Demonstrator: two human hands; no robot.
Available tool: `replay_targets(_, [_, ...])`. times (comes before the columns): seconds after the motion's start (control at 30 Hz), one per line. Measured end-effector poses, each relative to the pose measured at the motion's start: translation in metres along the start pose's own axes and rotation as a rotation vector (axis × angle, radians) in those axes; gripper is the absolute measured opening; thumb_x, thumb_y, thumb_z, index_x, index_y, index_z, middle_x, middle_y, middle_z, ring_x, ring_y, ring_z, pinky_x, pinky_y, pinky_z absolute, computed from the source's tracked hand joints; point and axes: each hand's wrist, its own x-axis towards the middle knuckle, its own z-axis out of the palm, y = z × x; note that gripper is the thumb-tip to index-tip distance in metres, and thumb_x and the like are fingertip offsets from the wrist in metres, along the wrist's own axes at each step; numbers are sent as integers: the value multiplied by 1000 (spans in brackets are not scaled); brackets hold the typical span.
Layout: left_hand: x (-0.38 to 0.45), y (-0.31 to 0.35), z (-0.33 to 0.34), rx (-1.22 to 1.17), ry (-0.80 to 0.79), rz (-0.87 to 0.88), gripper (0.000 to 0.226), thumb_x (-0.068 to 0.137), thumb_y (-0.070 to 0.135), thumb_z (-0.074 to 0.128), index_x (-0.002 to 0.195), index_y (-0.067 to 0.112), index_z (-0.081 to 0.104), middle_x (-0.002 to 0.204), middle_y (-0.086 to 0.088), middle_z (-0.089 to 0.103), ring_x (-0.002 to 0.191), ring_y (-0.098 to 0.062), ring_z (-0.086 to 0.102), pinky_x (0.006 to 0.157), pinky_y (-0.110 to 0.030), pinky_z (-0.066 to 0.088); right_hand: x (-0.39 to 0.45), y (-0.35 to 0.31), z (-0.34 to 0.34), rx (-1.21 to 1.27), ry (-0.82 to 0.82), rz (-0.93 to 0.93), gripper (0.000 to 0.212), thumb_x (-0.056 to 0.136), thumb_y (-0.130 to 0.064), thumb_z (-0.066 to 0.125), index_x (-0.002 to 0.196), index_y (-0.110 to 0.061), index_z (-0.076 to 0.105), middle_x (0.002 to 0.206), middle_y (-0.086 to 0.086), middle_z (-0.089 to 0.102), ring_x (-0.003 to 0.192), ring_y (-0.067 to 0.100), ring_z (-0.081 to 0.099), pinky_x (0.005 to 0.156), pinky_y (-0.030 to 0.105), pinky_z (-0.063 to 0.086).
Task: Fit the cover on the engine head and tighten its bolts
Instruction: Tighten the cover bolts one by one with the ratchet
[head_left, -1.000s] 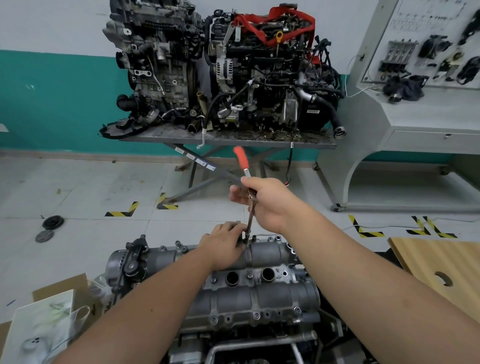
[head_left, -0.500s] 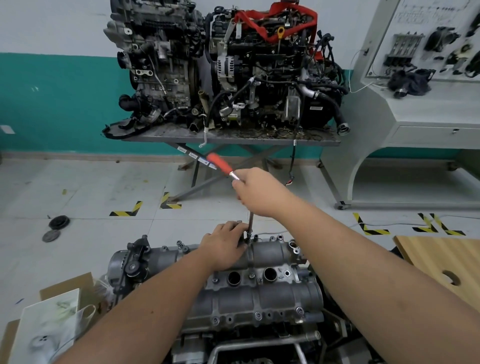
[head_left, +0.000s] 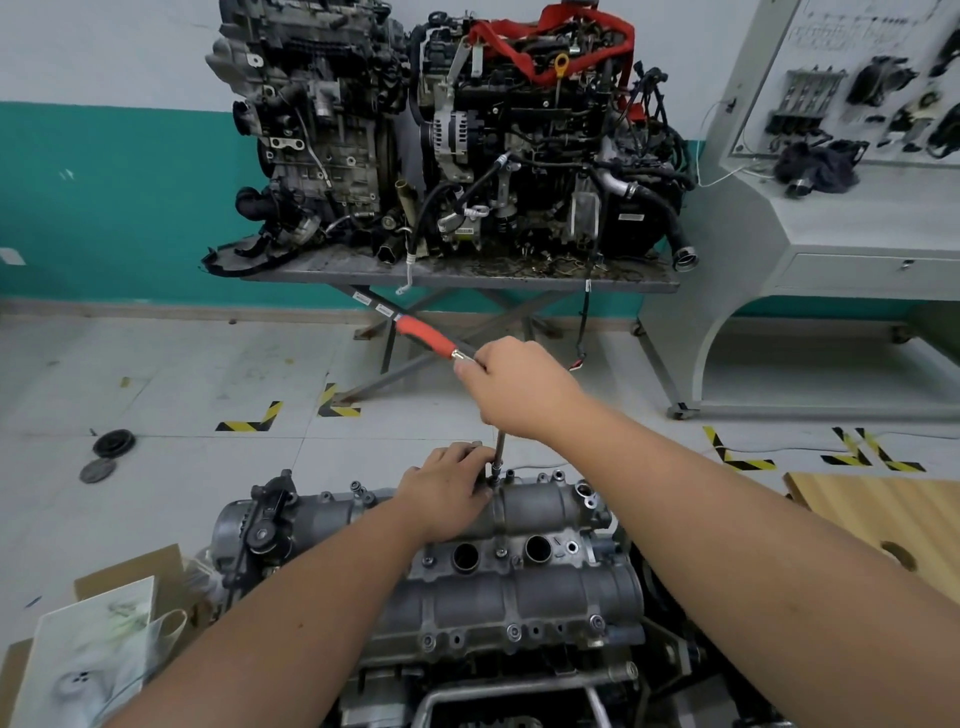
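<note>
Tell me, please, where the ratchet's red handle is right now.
In the head view, the red handle points up-left from the right hand, above the cover's far edge.

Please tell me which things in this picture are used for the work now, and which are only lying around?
In use:
- cover on the engine head
- ratchet wrench, gripped by right hand
- extension bar, steadied by left hand

Lying about:
- two engines on the stand
- wooden board
- cardboard
- black discs on the floor

I am reaching both arms far forward, my right hand gripping high, my left hand curling lower down.
</note>
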Motion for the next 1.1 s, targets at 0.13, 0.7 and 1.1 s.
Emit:
replay_targets(0.13, [0, -1, 1, 4, 3, 1, 45, 97, 43, 46, 140, 39, 34, 152, 8, 32, 140, -21, 29, 106, -50, 37, 3, -15, 4, 587, 73, 380, 29, 103, -29, 42, 98, -6, 58, 67, 9, 68, 62, 30, 68, 51, 26, 49])
replay_targets(0.7, [0, 0, 1, 57, 17, 10, 45, 98, 46, 45, 141, 32, 36, 147, 3, 36, 135, -23, 33, 101, -50, 40, -5, -7, 10, -544, 53, -545, 39, 103, -54, 28, 84, -22, 39, 68, -5, 44, 62, 21, 43, 53, 31, 30])
replay_targets(1.1, [1, -2, 2, 22, 4, 12, 45, 96, 45, 45, 139, 37, 33, 152, 6, 33, 140, -22, 30, 104, -51, 39, 18, -15, 26, 220, 229, 238, 26, 101, -37, 47, 95, -17, 62, 76, 1, 60, 63, 18, 52, 48, 28, 27])
